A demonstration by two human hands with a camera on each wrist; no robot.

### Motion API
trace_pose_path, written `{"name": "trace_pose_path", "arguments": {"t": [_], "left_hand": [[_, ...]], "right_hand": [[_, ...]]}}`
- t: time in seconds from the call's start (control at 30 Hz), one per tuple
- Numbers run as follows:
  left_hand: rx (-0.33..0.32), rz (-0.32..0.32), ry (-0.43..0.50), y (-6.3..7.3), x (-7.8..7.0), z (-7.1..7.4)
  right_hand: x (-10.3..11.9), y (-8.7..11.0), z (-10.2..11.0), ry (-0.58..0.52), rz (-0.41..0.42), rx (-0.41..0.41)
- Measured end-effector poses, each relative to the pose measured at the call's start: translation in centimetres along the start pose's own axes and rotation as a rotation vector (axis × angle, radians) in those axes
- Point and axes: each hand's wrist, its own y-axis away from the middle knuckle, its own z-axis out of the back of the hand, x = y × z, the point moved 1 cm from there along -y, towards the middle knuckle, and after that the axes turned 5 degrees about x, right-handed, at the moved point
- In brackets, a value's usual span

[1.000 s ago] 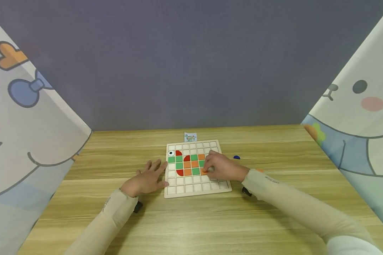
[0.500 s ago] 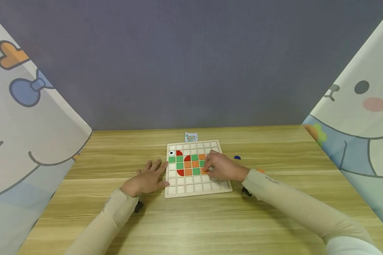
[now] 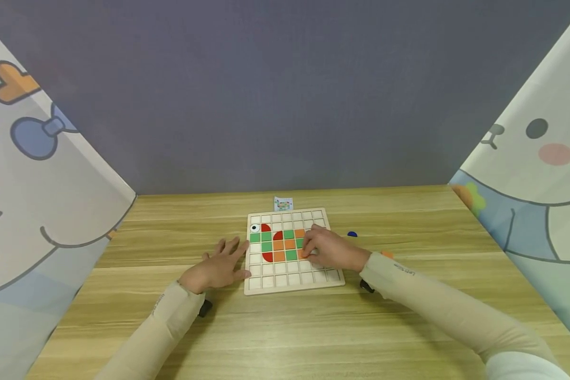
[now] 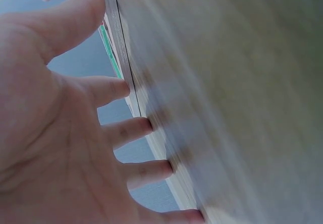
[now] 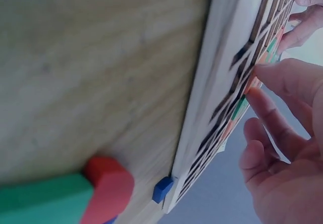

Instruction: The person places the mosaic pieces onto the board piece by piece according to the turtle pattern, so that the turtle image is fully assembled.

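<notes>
A square wooden grid board (image 3: 294, 281) lies on the table, partly filled with coloured tiles. Green and orange square tiles sit beside red quarter-round tiles (image 3: 267, 257) and a white eye tile (image 3: 255, 228). My right hand (image 3: 330, 249) reaches over the board's right half, thumb and index finger pinching an orange tile (image 3: 302, 254) at a cell. In the right wrist view that orange tile (image 5: 251, 80) shows between the two fingertips, low at the grid. My left hand (image 3: 218, 268) rests with spread fingers at the board's left edge, its thumb and index fingertips right at the rim.
A small picture card (image 3: 283, 204) lies behind the board. Right of it are a blue piece (image 3: 352, 234) and an orange piece (image 3: 387, 254), partly behind the right sleeve. The right wrist view shows green (image 5: 45, 199) and red blocks (image 5: 108, 186) near the board.
</notes>
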Motion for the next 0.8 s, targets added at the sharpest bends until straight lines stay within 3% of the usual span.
{"name": "trace_pose_path", "arguments": {"t": [0.3, 0.6, 0.8], "left_hand": [[-0.003, -0.008, 0.001, 0.0, 0.0, -0.2], [0.001, -0.007, -0.005, 0.0, 0.1, -0.1], [0.002, -0.009, -0.002, 0.1, 0.1, 0.0]], "right_hand": [[-0.5, 0.9, 1.2, -0.020, -0.012, -0.047], [-3.2, 4.8, 3.7, -0.061, -0.163, -0.087], [-5.0, 6.8, 3.8, -0.054, -0.192, -0.093]]}}
